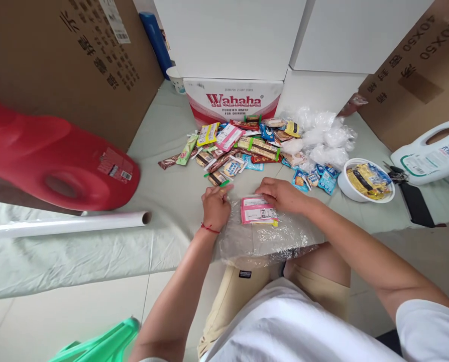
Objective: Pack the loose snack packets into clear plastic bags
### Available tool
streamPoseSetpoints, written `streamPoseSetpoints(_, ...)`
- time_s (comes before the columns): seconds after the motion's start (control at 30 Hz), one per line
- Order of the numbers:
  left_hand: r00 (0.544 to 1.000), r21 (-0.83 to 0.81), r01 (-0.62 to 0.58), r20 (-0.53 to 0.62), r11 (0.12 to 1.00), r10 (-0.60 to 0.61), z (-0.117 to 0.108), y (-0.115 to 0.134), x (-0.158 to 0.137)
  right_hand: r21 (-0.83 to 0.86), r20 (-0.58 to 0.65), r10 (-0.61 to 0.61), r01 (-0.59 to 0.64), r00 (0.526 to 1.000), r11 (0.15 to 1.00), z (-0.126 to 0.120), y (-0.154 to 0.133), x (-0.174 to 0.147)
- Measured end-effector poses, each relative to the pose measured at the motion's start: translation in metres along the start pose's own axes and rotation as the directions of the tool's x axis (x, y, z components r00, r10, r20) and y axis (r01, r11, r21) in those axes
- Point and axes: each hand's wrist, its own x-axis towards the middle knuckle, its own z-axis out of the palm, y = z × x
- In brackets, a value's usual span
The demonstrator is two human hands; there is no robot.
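Note:
A sheet of clear plastic film (300, 234) lies at the table's front edge and hangs over it. Pink-and-white snack packets (255, 213) rest stacked on the film, with a yellow edge showing underneath. My right hand (283, 196) has its fingers curled over the stack's upper right corner. Left of the packets, my left hand (216, 207) is closed at the film's upper left edge, seemingly pinching it; its fingertips are partly hidden. Just beyond both hands spreads a pile of wrapped snacks (260, 147), with a green-ended biscuit packet (217, 178) nearest my left hand.
Crumpled clear plastic bundles (328, 136) sit right of the pile. Farther right are a white bowl (367, 197) of yellow packets, a black phone (416, 203) and a white jug (435, 153). On the left lie a film roll (74, 222) and a red jug (70, 156). Boxes (234, 100) stand behind.

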Motion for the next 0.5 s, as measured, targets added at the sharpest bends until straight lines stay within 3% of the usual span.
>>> streamPoseSetpoints(0.1, 0.986, -0.035, -0.159, 0.053, 0.987, 0.160, -0.007, -0.008, -0.007, -0.028, 0.004, -0.017, 0.017, 1.000, 0.999, 0.006, -0.011, -0.016)
streamPoseSetpoints(0.27, 0.915, -0.090, -0.383, 0.097, 0.919, 0.391, -0.025, -0.023, -0.027, -0.058, -0.005, -0.091, 0.090, 0.996, 0.994, 0.019, -0.017, -0.045)
streamPoseSetpoints(0.4, 0.865, -0.129, -0.477, 0.105, 0.869, 0.491, -0.037, -0.040, -0.035, -0.118, -0.024, -0.138, 0.134, 0.990, 0.984, 0.028, -0.016, -0.068)
streamPoseSetpoints(0.5, 0.871, -0.111, -0.484, 0.031, 0.868, 0.489, -0.048, -0.048, -0.037, -0.189, -0.045, -0.143, 0.132, 0.989, 0.973, 0.036, -0.014, -0.078)
